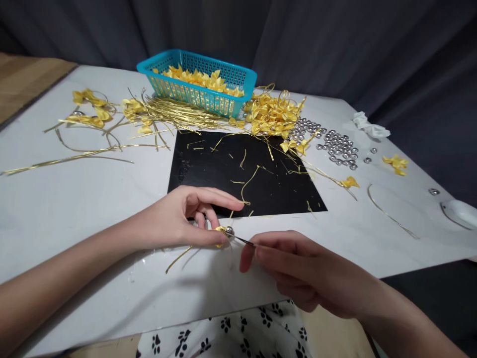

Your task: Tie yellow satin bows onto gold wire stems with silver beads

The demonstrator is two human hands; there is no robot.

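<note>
My left hand (194, 216) pinches a small yellow ribbon bow (220, 229) with the thumb and the lower fingers, while its index finger reaches out above. A round silver bell (229, 231) sits at the bow's right side, and a gold tie (179, 258) sticks out below to the left. My right hand (294, 263) is closed on a thin, dark, pointed tool (244, 240), whose exact kind I cannot make out. The tool's tip meets the bow beside the bell. Part of the bow is hidden behind the left thumb.
Behind my hands lies a black mat (223, 164) scattered with gold trimmings. Farther back stand a blue basket (201, 94) of yellow bows, a bundle of gold ties (179, 112), a pile of finished-looking bows (274, 114) and loose silver bells (341, 147). A white dish (462, 213) is at the right edge.
</note>
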